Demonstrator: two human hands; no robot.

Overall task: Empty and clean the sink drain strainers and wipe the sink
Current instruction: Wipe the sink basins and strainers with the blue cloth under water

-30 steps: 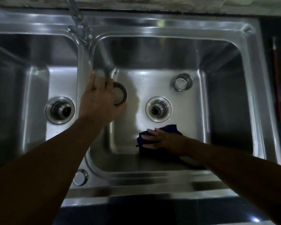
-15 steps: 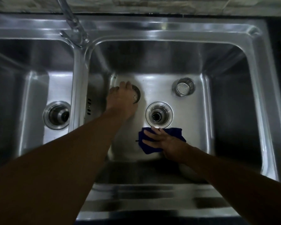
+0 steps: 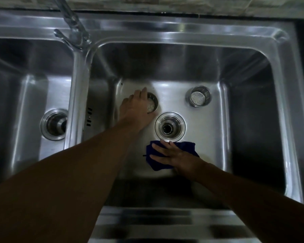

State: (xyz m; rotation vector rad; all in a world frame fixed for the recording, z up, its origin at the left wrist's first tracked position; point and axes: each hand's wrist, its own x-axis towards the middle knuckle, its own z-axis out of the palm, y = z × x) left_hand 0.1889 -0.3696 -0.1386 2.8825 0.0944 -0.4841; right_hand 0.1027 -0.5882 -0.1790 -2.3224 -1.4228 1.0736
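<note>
Hands worked in a dim double sink with both drains open

The steel sink (image 3: 165, 34) had two basins. The left drain (image 3: 54, 124) stood open, with no strainer in it. In the right basin, the left hand (image 3: 137, 109) curled over the rim of one strainer (image 3: 152, 104), which stood on the basin floor just left of the right drain (image 3: 170, 126), also open. The right hand (image 3: 172, 155) lay flat, fingers spread, pressing a blue cloth (image 3: 188, 146) just in front of that drain. A second strainer (image 3: 198, 98) stood upright, apart, toward the back right.

Likely risks: with both drains uncovered, loosened scraps could wash down. The held strainer could slip on slick steel. The cloth's edge could catch in the open drain.

The faucet (image 3: 74, 30) was cut off at the top. The left hand hid much of its strainer, so any leftover dirt could not be made out. Low light blurred the basin walls.
</note>
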